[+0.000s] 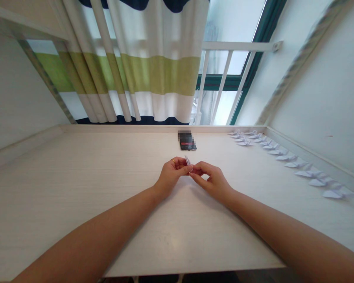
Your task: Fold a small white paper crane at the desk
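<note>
Between my two hands, just above the middle of the table, is a small folded white paper (pixel 188 160), its narrow layers pointing up and away from me. My left hand (pixel 174 169), with a ring on one finger, pinches it between thumb and fingers. From the other side, the thumb and forefinger of my right hand (pixel 210 177) close on its lower end, near my left thumb. Most of the paper is hidden by my fingers, so its exact shape cannot be made out.
A dark phone (pixel 187 141) lies just beyond my hands. Several white folded paper cranes (pixel 287 158) stand in a row along the right wall, with more at the back right corner. Behind the pale table (pixel 76 188) hang a striped curtain (pixel 162 74) and a white railing (pixel 238 46).
</note>
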A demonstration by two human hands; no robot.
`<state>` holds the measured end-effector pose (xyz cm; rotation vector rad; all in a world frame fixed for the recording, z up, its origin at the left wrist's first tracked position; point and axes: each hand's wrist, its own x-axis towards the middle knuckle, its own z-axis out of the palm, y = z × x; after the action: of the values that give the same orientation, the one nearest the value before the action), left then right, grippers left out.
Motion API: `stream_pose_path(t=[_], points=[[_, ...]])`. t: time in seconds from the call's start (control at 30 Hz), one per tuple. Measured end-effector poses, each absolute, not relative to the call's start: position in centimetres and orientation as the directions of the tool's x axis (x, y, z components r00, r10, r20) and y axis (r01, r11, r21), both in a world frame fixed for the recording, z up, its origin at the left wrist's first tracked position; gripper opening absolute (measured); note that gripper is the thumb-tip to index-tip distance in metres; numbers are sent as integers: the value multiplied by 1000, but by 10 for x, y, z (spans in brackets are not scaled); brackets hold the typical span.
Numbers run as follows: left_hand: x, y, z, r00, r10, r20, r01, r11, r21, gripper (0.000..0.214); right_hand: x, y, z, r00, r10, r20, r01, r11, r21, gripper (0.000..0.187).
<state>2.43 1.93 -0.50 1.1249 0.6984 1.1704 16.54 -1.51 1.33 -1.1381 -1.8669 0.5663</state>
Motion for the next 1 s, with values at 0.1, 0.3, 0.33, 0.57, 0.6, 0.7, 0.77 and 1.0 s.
stream_pose_path(t=[0.1,0.3,0.33,0.57,0.6,0.7,0.77,1.0], points=[[24,20,-6,286,951,113,-349,-7,937,28,166,-13,11,-184,901,394,462,433,-774,14],[25,19,-5,303,947,107,-341,3,940,27,168,-9,7,-136,961,240,295,270,-916,15],[25,18,-5,305,947,104,-344,8,939,26,167,-9,7,-127,967,222,258,249,-934,14],[23,18,-4,331,938,104,-382,33,924,23,165,-10,13,-110,982,153,97,164,-982,15],[23,19,-5,334,937,105,-383,34,923,22,165,-10,13,-110,983,149,86,159,-984,16],[23,19,-5,333,936,113,-392,29,919,22,166,-9,12,-107,984,142,62,149,-987,18],[23,19,-5,330,936,121,-393,19,919,22,167,-8,10,-103,984,142,48,148,-988,19],[23,19,-5,333,931,150,-391,-8,921,22,167,-6,9,-110,985,137,-4,137,-991,19]])
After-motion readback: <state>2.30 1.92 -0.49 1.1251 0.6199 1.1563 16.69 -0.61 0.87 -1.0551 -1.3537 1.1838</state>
